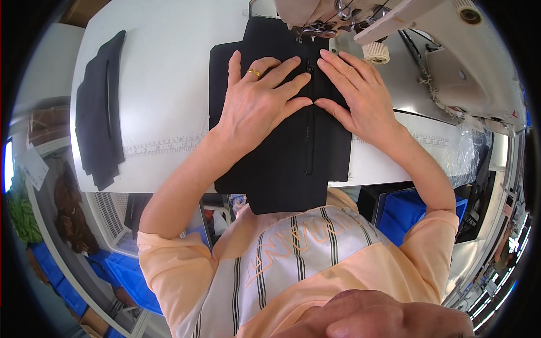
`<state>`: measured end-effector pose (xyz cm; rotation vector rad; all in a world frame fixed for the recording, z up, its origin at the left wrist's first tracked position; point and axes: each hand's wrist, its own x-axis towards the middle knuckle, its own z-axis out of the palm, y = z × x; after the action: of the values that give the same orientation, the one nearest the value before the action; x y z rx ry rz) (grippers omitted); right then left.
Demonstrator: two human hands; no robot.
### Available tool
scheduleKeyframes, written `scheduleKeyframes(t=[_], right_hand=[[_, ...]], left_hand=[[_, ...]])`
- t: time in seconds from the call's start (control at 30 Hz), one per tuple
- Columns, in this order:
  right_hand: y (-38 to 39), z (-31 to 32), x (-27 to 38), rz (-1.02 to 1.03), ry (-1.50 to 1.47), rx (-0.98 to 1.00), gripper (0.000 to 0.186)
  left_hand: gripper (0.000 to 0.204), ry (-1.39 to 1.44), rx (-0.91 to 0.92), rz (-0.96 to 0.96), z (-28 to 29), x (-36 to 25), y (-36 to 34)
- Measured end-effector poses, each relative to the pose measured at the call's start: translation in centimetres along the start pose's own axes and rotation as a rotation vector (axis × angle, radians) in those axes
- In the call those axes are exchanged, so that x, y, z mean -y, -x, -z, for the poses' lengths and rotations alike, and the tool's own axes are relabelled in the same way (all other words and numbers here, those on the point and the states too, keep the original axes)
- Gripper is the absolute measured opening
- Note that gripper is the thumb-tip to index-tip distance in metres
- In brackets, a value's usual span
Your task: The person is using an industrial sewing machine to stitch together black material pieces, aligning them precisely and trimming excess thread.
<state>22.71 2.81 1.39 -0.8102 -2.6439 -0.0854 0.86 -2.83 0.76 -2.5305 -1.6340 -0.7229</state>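
On the white desk [163,115] by the sewing machine [479,73], I see left hand [253,101] and right hand [365,98] spread, grip released, over black fabric [270,166], probably light, supple, best held by its side edges.

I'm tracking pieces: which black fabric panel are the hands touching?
The panel at the sewing machine, under the left hand and right hand; the other panel lies untouched, further left.
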Motion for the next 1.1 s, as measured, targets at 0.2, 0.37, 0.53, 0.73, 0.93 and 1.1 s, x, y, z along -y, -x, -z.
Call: scheduleKeyframes(t=[0.2, 0.37, 0.53, 0.73, 0.93, 1.1], right_hand=[[-0.5, -0.5, -0.2, -0.002, -0.002, -0.048, 0.052], [-0.5, -1.1, -0.4, -0.002, 0.013, -0.126, 0.05], [0.1, -0.7, -1.9, -0.001, -0.145, -0.215, 0.026], [1.1, 0.3, -1.0, -0.019, -0.186, -0.169, 0.02], [0.4, -0.1, -1.4, 0.034, -0.313, -0.167, 0.026], [0.3, -0.7, -0.1, 0.082, -0.174, -0.181, 0.032]], left_hand=[[0.037, -0.021, -0.012, -0.01, 0.0, 0.3, -0.1], [0.038, -0.011, -0.039, -0.003, -0.6, 0.4, 0.0], [0.038, -0.003, -0.039, 0.0, -0.7, 0.5, 0.1], [0.038, -0.031, -0.01, -0.01, -0.2, 0.3, -0.1], [0.036, -0.005, -0.033, 0.003, -0.6, 0.5, 0.3], [0.035, 0.005, -0.023, 0.01, -0.6, 0.3, 0.2]])
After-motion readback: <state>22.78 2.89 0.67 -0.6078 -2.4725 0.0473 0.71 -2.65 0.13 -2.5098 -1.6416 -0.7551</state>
